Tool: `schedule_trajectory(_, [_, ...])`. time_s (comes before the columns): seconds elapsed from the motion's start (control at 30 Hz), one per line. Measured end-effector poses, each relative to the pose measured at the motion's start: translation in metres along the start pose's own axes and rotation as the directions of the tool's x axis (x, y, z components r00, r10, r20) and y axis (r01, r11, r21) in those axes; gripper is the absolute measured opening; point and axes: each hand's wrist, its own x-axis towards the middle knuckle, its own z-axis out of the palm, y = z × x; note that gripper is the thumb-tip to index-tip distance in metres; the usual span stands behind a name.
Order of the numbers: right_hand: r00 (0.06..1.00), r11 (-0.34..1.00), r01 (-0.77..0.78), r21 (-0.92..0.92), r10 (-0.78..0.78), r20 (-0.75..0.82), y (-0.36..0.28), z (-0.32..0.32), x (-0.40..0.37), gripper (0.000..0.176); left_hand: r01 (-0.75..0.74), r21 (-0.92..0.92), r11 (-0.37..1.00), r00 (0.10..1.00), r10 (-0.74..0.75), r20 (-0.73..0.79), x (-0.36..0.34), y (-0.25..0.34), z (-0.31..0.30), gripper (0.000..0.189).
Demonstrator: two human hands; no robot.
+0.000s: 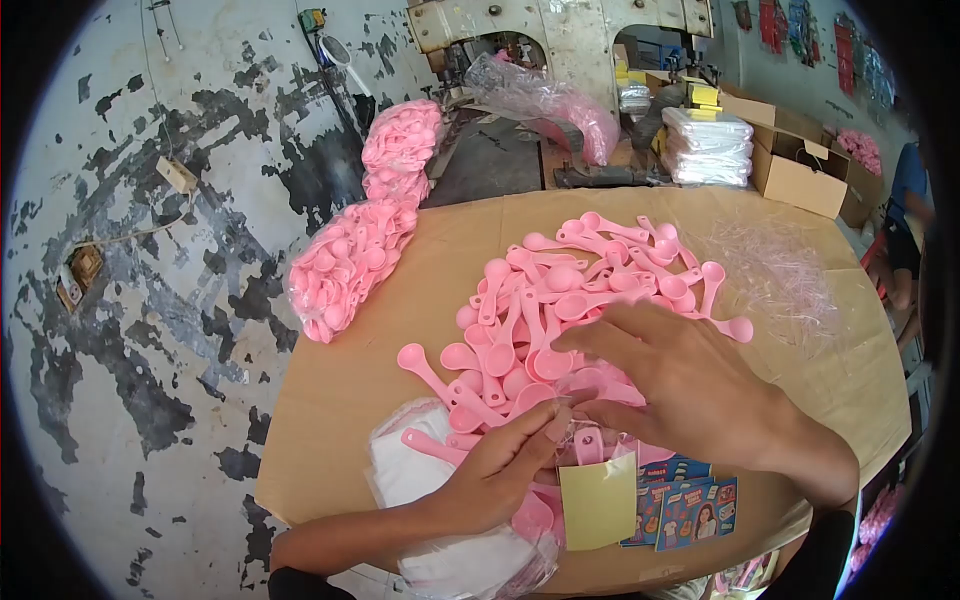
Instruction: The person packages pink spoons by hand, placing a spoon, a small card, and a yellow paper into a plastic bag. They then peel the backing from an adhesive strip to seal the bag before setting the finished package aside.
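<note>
My left hand (pixel 508 468) is closed in a pinch on a thin clear plastic tie (pixel 575 428). By its fingertips hang a pink measuring spoon handle (pixel 588 447) with a hole in it and a blank yellow card (pixel 598 505). Another pink spoon bowl (pixel 533 517) shows beneath the left hand. My right hand (pixel 690 385) arches over the spoons, fingers and thumb apart, its thumb tip close to the left fingertips. Beyond both hands spreads a heap of loose pink measuring spoons (pixel 565 278). Whether the right thumb touches the tie is hard to see.
Blue printed cards (pixel 697 512) lie beside the yellow card. White plastic bags (pixel 415 465) sit under my left forearm. Bagged pink spoons (pixel 355 260) stand at left, loose clear ties (pixel 780 270) at right. Behind are a machine (pixel 580 60), stacked packets (pixel 707 150), a cardboard box (pixel 800 175) and a person (pixel 908 215).
</note>
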Motion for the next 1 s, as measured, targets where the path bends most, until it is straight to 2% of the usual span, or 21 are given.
schedule_trajectory(0.07, [0.989, 0.987, 0.074, -0.14, -0.091, -0.121, 0.004, 0.005, 0.002, 0.037, -0.044, 0.048, 0.998, 0.999, 0.045, -0.016, 0.001, -0.004, 0.0, 0.047])
schedule_trajectory(0.17, [0.981, 0.973, 0.141, -0.182, -0.161, -0.106, 0.006, 0.01, 0.004, 0.03, -0.091, 0.088, 0.992, 0.993, 0.097, -0.062, 0.001, 0.003, 0.003, 0.046])
schedule_trajectory(0.37, [0.971, 0.964, 0.15, -0.219, -0.185, -0.152, 0.013, 0.022, 0.006, 0.021, -0.242, 0.212, 0.947, 0.965, 0.257, -0.044, 0.007, -0.01, -0.005, 0.041])
schedule_trajectory(0.47, [0.969, 0.956, 0.169, -0.241, -0.205, -0.135, 0.016, 0.03, 0.006, 0.016, -0.182, 0.351, 0.918, 0.975, 0.214, -0.054, 0.005, -0.011, -0.01, 0.035])
schedule_trajectory(0.67, [0.961, 0.938, 0.184, -0.294, -0.234, -0.144, 0.013, 0.039, 0.002, 0.015, -0.186, 0.356, 0.916, 0.976, 0.213, -0.039, 0.01, -0.015, -0.013, 0.031])
schedule_trajectory(0.77, [0.948, 0.902, 0.216, -0.374, -0.286, -0.141, 0.016, 0.04, 0.003, 0.016, -0.143, 0.343, 0.928, 0.986, 0.165, -0.034, 0.013, -0.017, -0.018, 0.028])
schedule_trajectory(0.87, [0.971, 0.915, 0.183, -0.359, -0.226, -0.081, 0.014, 0.04, 0.002, 0.014, -0.157, 0.409, 0.899, 0.985, 0.172, 0.0, 0.014, -0.016, -0.018, 0.026])
schedule_trajectory(0.97, [0.982, 0.907, 0.161, -0.388, -0.187, -0.031, 0.01, 0.04, 0.0, 0.014, -0.24, 0.486, 0.841, 0.959, 0.282, -0.014, 0.017, -0.023, -0.02, 0.025])
schedule_trajectory(1.0, [0.982, 0.903, 0.164, -0.398, -0.188, -0.022, 0.009, 0.039, 0.0, 0.014, -0.23, 0.509, 0.83, 0.962, 0.272, -0.009, 0.017, -0.024, -0.022, 0.026])
